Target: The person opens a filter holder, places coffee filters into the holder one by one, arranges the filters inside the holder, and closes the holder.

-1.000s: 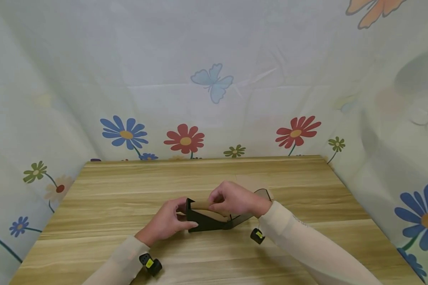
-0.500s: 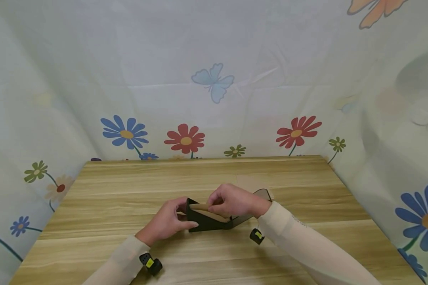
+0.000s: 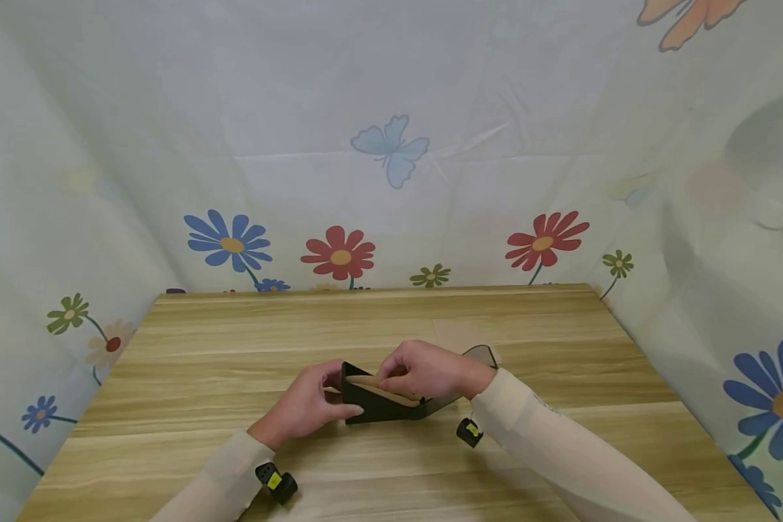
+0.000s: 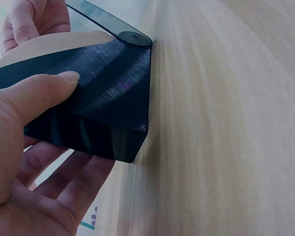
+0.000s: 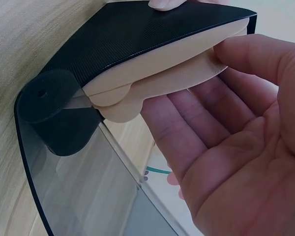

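Note:
In the head view a black wedge-shaped box [image 3: 381, 409] sits at mid-table, its smoky see-through lid [image 3: 479, 354] swung open to the right. Tan paper pieces, apparently coffee filters [image 5: 152, 69], stand inside it. My left hand [image 3: 300, 407] grips the box's left end, thumb on the near face and fingers beneath, as the left wrist view shows. My right hand [image 3: 425, 368] is over the opening. The right wrist view shows its thumb in front of the outer filter [image 5: 184, 78] and its fingers behind, pinching it; that filter sticks out beyond the others.
The box is on a wood-grain table [image 3: 248, 348]. A pale flat patch [image 3: 453, 332] lies behind the right hand. White cloth [image 3: 287, 109] with printed flowers and butterflies surrounds the table. Small black devices [image 3: 277, 483] with yellow marks are worn at both wrists.
My right hand has sunk slightly toward the box, and the filters between its fingers sit a little lower in the opening. The left hand and box have stayed in place.

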`<state>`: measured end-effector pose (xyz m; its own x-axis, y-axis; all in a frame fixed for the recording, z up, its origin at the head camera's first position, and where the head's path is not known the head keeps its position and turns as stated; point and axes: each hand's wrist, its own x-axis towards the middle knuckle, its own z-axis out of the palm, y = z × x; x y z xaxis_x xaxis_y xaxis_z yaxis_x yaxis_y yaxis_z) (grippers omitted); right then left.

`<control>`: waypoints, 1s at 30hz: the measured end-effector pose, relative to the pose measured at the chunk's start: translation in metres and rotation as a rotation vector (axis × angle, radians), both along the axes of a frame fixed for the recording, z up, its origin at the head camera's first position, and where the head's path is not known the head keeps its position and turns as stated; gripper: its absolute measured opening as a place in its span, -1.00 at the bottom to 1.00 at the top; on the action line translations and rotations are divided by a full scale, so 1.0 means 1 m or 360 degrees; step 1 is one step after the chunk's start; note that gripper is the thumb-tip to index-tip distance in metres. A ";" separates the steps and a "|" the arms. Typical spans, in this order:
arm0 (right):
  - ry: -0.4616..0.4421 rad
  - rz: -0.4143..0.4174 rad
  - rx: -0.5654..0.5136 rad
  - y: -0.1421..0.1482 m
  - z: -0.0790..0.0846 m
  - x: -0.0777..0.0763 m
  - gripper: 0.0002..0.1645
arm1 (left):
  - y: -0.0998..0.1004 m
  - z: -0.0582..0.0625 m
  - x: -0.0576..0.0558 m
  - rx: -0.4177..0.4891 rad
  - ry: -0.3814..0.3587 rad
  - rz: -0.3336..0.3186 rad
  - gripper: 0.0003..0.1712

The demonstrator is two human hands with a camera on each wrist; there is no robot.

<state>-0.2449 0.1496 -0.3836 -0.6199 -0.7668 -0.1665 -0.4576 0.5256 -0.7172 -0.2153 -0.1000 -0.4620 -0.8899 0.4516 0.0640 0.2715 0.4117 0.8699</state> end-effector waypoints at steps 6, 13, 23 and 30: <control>-0.0061 -0.0025 0.0014 0.000 -0.001 0.000 -0.77 | 0.000 -0.001 0.000 0.0020 -0.0013 -0.0018 -0.58; -0.0081 -0.0031 0.0036 0.000 -0.002 0.000 -0.76 | 0.000 -0.001 0.000 0.0016 -0.0008 -0.0013 -0.59; -0.0119 -0.0025 0.0048 0.000 -0.001 0.000 -0.72 | 0.000 0.001 0.001 0.0006 -0.0008 -0.0007 -0.61; -0.0087 -0.0015 0.0056 0.000 -0.001 0.000 -0.72 | 0.001 0.002 0.002 -0.0001 -0.0009 -0.0008 -0.61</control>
